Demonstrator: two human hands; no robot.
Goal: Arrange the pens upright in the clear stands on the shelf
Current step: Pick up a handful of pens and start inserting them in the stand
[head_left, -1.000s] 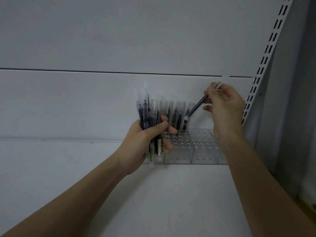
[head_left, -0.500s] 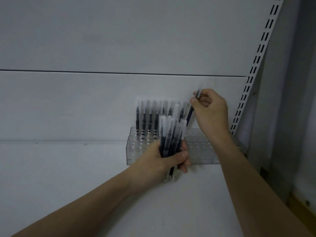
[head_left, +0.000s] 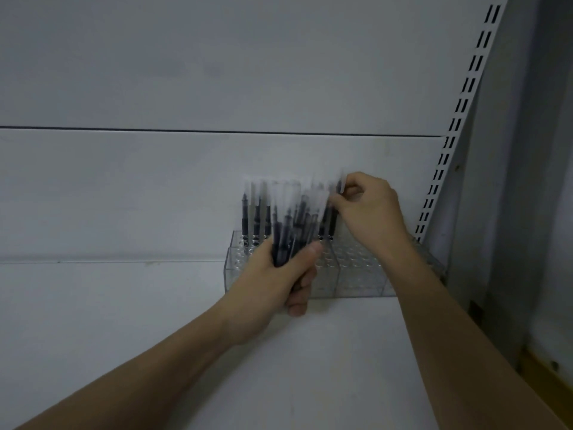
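The right hand pinches one pen over the clear stand; align it vertically before lowering. The left hand grips the spare pens.

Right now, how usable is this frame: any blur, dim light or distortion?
Head view: dim, flat grey light; the bundle in the left hand is motion-blurred; the right hand and stand are softer but readable; the wide angle leans the slotted upright.
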